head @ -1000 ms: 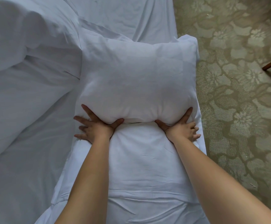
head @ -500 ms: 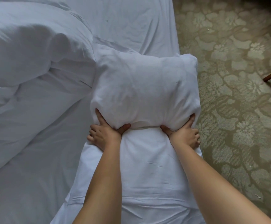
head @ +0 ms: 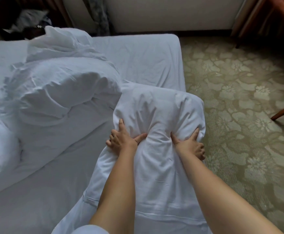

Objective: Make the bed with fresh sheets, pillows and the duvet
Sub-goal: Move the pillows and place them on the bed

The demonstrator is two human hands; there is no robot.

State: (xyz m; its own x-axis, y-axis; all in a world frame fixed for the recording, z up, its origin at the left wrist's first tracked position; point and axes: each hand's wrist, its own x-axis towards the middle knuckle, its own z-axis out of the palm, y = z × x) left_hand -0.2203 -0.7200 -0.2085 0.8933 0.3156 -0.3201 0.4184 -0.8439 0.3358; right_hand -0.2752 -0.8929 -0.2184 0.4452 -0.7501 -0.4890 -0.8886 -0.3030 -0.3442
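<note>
bunched duvet (head: 56, 92) blocking left, flat sheet (head: 146, 59) open beyond, carpet (head: 239, 107) open right

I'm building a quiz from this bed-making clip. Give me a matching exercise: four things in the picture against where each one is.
1. pillow
2. duvet
3. carpet
4. left hand

A. covers the floor right of the bed
B. bunched on the bed's left part
C. gripped by both hands at the bed's right edge
D. on the pillow's near left corner

Pairs: 1-C, 2-B, 3-A, 4-D
</note>
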